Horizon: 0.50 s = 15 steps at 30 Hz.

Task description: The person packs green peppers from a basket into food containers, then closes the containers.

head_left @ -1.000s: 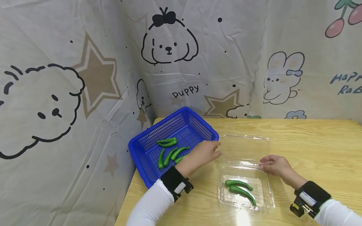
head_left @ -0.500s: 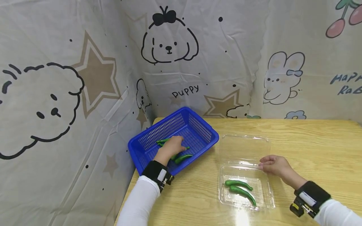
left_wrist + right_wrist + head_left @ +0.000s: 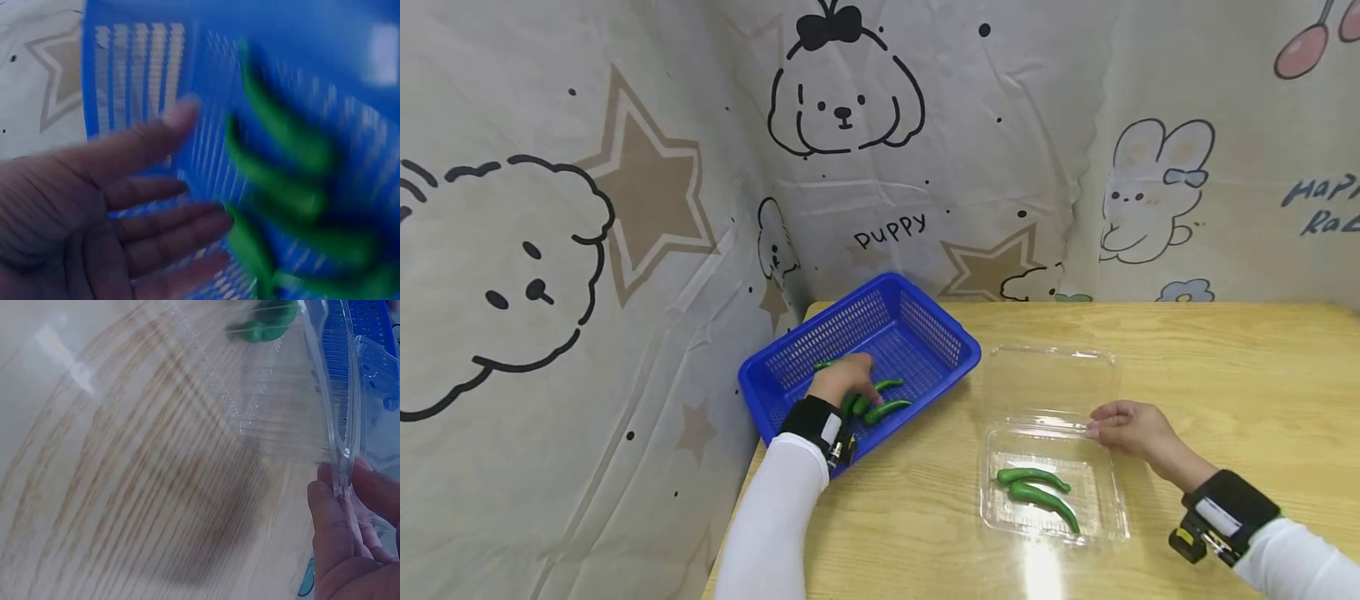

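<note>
My left hand (image 3: pixel 847 377) is inside the blue basket (image 3: pixel 925 317), over the green chili peppers (image 3: pixel 887 412). In the left wrist view its fingers are extended, the thumb stands apart, and the fingertips are close to one pepper (image 3: pixel 250 240); whether they touch it I cannot tell. Motion blurs that view. My right hand (image 3: pixel 1138 429) pinches the rim of a clear plastic clamshell box (image 3: pixel 1000 521) near its hinge, between thumb and fingers. Two green chili peppers (image 3: pixel 1045 498) lie side by side in the box's near half. Its lid (image 3: pixel 1052 375) lies folded back, away from me.
The basket stands on a light wooden table (image 3: pixel 917 533), left of the box. Behind and to the left hangs a printed cloth (image 3: pixel 865 200) with dogs, stars and a rabbit. A wrist camera strap (image 3: pixel 1232 508) is on each arm.
My left hand has moved left from beside the box into the basket, then shifted slightly among the peppers. The right hand keeps its hold on the box rim. The head view has tilted slightly down.
</note>
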Each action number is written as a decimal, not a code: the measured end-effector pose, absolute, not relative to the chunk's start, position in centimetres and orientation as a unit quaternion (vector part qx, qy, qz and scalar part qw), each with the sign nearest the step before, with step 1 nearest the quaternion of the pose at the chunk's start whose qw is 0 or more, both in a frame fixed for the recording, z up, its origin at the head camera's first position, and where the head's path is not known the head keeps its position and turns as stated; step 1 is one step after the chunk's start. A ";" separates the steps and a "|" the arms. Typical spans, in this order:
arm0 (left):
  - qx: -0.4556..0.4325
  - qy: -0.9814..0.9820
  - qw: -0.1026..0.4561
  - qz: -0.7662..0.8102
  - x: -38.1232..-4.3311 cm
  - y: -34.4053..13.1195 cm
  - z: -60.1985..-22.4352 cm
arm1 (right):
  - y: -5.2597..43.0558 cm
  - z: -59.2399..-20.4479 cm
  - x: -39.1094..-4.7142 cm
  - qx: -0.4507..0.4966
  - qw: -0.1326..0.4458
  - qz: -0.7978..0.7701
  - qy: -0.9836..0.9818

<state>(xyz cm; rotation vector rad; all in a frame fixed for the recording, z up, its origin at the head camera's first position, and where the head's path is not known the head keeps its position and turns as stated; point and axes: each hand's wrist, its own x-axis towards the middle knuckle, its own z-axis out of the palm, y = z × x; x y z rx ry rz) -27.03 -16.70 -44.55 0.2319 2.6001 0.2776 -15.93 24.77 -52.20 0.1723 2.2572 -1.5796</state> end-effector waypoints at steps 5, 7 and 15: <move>0.084 0.959 0.262 0.072 -28.6 -16.4 -43.5 | 25.2 -51.5 -16.4 0.064 0.188 -0.569 0.798; 0.086 0.958 0.269 0.050 -28.9 -16.1 -43.7 | 25.4 -51.3 -16.4 0.064 0.186 -0.566 0.800; 0.079 0.955 0.284 -0.031 -28.2 -16.8 -46.6 | 24.8 -52.1 -15.5 0.062 0.181 -0.561 0.805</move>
